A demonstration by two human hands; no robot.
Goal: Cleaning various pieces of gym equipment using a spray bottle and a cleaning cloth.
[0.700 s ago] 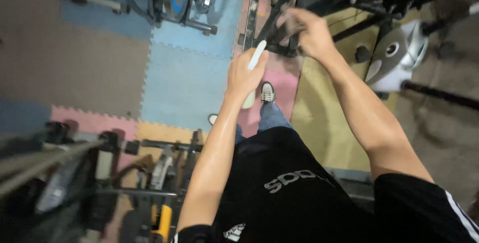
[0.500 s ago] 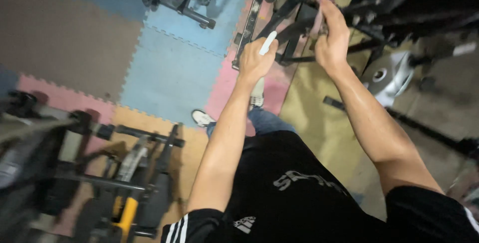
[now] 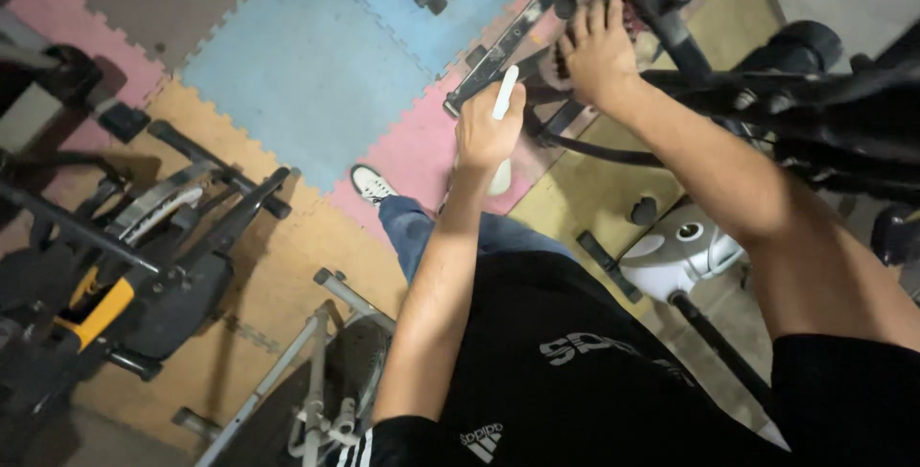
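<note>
My left hand is closed around a slim white tool that points up toward a black metal frame of an exercise machine. My right hand rests on a dark part of that same machine, fingers spread over it near a reddish piece. What lies under the right palm is hidden. My black shirt, blue jeans and a white shoe fill the lower middle of the view.
Coloured foam floor mats in blue, pink, tan and grey cover the floor. A black and yellow exercise machine stands at the left, a grey metal frame at the bottom. A white and grey machine housing sits right of my leg.
The view has swung and moved closer. My left hand with the white tool stays by the black frame; my right hand has shifted onto the machine part near the reddish piece.
</note>
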